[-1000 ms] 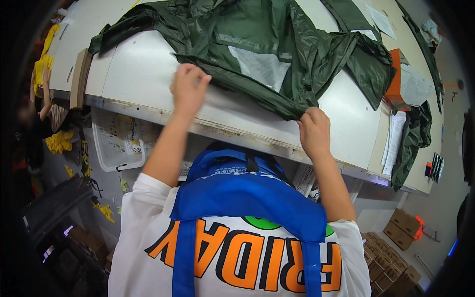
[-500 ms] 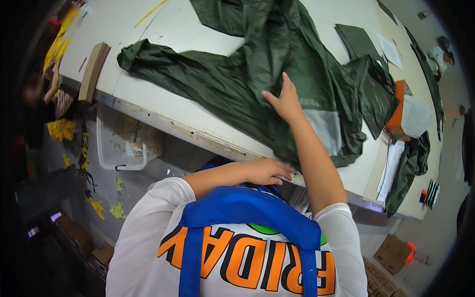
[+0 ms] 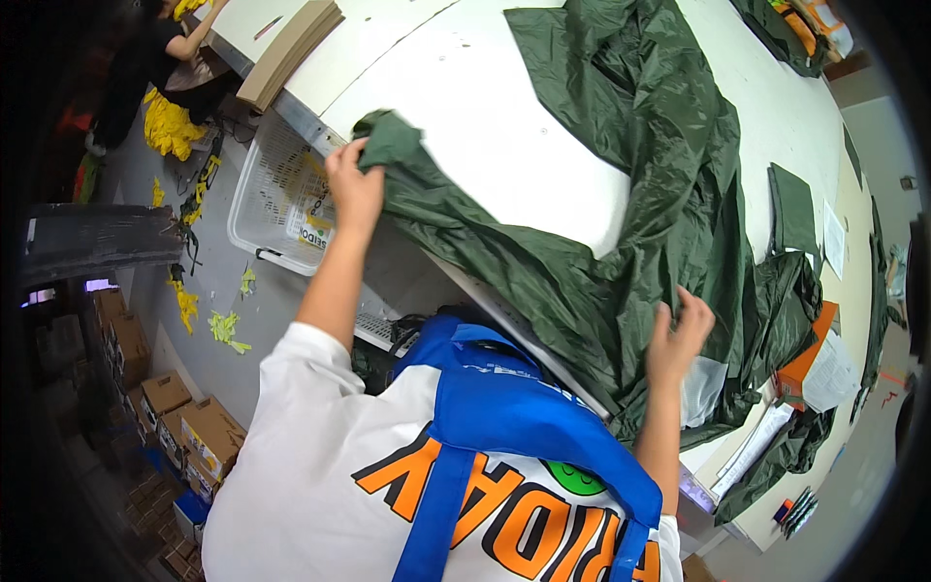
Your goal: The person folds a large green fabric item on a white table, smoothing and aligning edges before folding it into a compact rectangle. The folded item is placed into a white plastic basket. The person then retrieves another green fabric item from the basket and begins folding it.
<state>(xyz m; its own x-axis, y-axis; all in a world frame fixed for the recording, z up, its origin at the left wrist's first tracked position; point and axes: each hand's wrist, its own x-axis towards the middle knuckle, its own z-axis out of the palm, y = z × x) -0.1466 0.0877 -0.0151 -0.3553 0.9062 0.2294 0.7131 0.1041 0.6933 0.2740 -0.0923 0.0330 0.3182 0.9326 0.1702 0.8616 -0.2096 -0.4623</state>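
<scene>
A dark green, shiny rain garment lies crumpled across the white table, one long sleeve-like part stretched toward the left along the near edge. At that part's far left end, my left hand is closed on the cuff, its fingertips partly hidden. My right hand rests on or just over the garment's body, thumb and fingers apart. Beside the right wrist, a pale translucent panel shows on the garment.
A strip of stacked brown cardboard lies at the table's left edge. Below stands a white plastic basket. Folded green fabric, an orange box and papers lie right. Cardboard boxes stand lower left; another person is upper left.
My left hand has moved from the table's near edge out left to the garment's cuff. My right hand has come nearer, staying over the garment. The view has shifted and turned.
</scene>
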